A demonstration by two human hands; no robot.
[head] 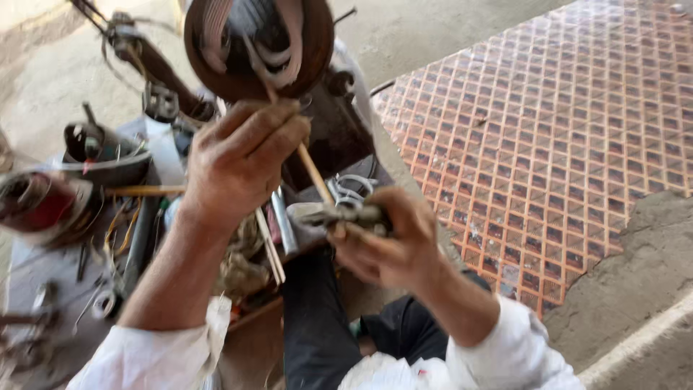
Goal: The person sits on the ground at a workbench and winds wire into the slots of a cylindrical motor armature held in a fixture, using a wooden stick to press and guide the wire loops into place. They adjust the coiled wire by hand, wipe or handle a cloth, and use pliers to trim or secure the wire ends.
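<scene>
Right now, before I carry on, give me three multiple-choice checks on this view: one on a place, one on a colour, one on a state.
1. Where does the patterned tiled floor lie?
A. To the right of the hands
B. Left of the workbench
C. Under the tools

2. What colour are the person's sleeves?
A. Black
B. White
C. Red

3. How does the left hand stand?
A. Flat and open on the bench
B. Closed around a thin stick
C. Out of view

Answers:
1 A, the orange lattice tiles fill the right side.
2 B, both cuffs are white.
3 B, its fingers wrap the stick, which points up towards the brown round part, while the right hand grips a small metal piece.
</scene>
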